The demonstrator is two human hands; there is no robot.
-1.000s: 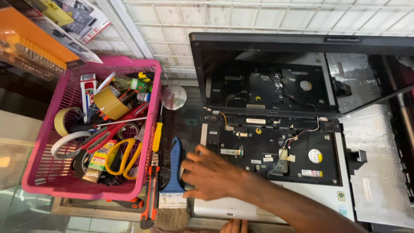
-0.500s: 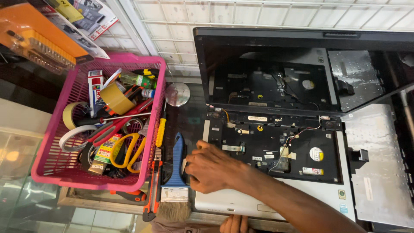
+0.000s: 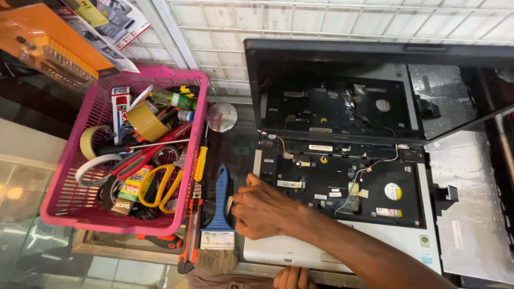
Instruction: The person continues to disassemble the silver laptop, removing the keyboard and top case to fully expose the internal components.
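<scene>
- Across the right half of the head view, an opened laptop (image 3: 342, 176) is laid flat with its keyboard removed, so that the dark inner board and thin cables are exposed; it serves as the landmark for all that follows.
- Left of the laptop, a pink basket (image 3: 64, 176) is set, filled with tape rolls, yellow-handled scissors (image 3: 160, 184) and small tools.
- Between the basket and the laptop's left edge, a blue-handled brush (image 3: 219, 225) is laid with its long axis running toward and away from the viewer, bristles at the near end; an orange utility knife (image 3: 188, 235) lies parallel just to its left.
- At the laptop's front-left corner, the right hand (image 3: 262, 211) is reached in from the lower right, forearm slanting across the palm rest. Its fingers are curled and pinched at a small pale object at the laptop's edge, just beside the brush handle; what is held cannot be told.
- Below the laptop's front edge, only fingertips of the left hand (image 3: 292, 278) are shown; its grip cannot be told.
</scene>
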